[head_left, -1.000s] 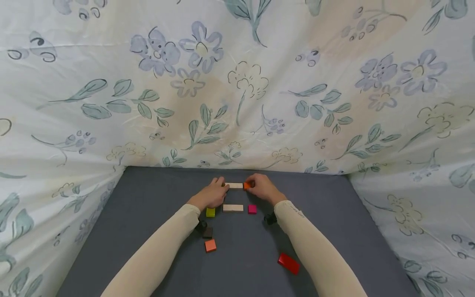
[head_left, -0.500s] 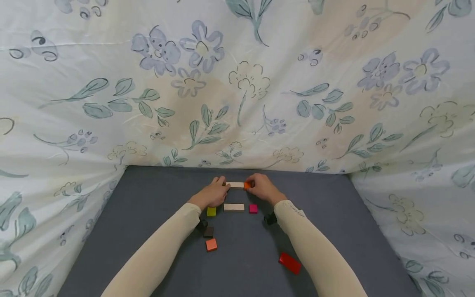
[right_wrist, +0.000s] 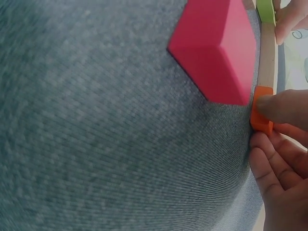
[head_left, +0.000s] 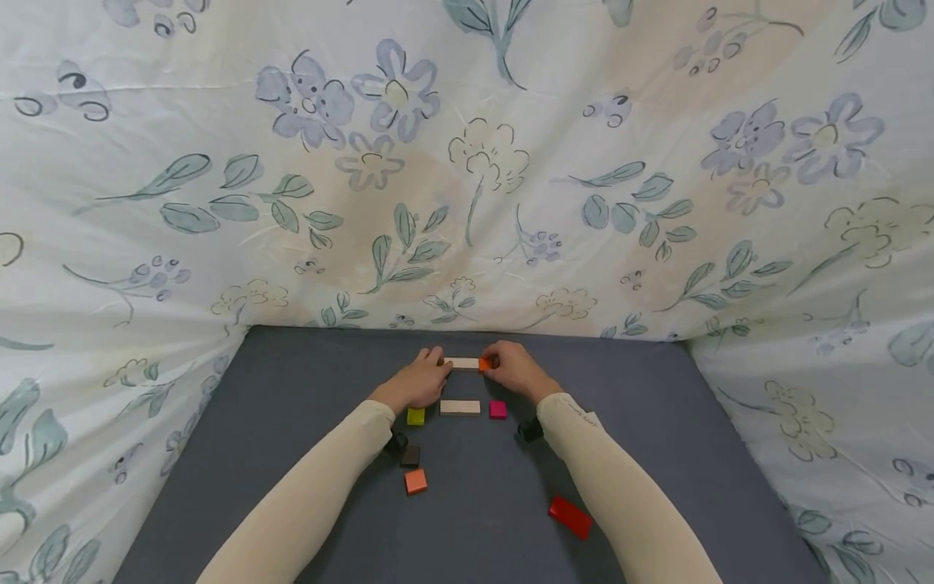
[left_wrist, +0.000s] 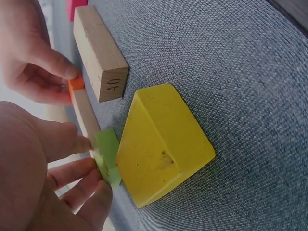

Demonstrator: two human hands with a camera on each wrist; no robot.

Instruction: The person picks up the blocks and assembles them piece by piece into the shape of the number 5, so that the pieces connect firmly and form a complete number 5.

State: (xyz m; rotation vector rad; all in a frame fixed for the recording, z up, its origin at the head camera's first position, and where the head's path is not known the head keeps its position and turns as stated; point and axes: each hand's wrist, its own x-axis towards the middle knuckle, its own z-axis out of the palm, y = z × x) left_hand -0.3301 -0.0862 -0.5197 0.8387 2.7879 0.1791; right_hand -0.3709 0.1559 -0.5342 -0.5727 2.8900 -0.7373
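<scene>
Near the back of the grey surface, a slim wooden block (head_left: 464,364) lies crosswise between both hands. My left hand (head_left: 419,381) holds a green block (left_wrist: 108,149) at its left end, with the thumb at the joint. The head view hides this green block behind the hand. At the other end, my right hand (head_left: 520,371) pinches an orange block (right_wrist: 262,115) set against the wood. Closer to me is a second wooden block (head_left: 460,407) marked 40 on its end. A yellow block (left_wrist: 163,144) sits to its left, a magenta block (right_wrist: 216,53) to its right.
Beside the left forearm lie a dark block (head_left: 411,457) and an orange-red block (head_left: 416,482). A longer red block (head_left: 570,517) is near the right forearm. Flowered cloth (head_left: 467,203) rises behind the grey surface (head_left: 481,503) and along both sides.
</scene>
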